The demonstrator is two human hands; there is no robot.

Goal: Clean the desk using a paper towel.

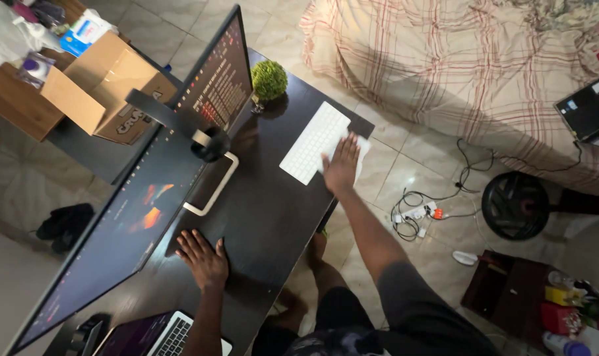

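My right hand [341, 165] lies flat, fingers spread, pressing a white cloth [361, 150] onto the black desk [266, 211] right beside the near edge of a white keyboard [314, 142]. My left hand [202, 258] rests palm down with fingers apart on the desk, just in front of a wide monitor [141, 198]. It holds nothing. A small round green plant [269, 80] stands at the desk's far end, beyond the keyboard.
A tablet in a white frame [210, 183] lies under the monitor stand. An open laptop [157, 335] sits at the near end. A cardboard box [108, 89] stands behind the monitor. A bed [458, 72], a fan [516, 206] and a power strip with cables [418, 212] occupy the floor side.
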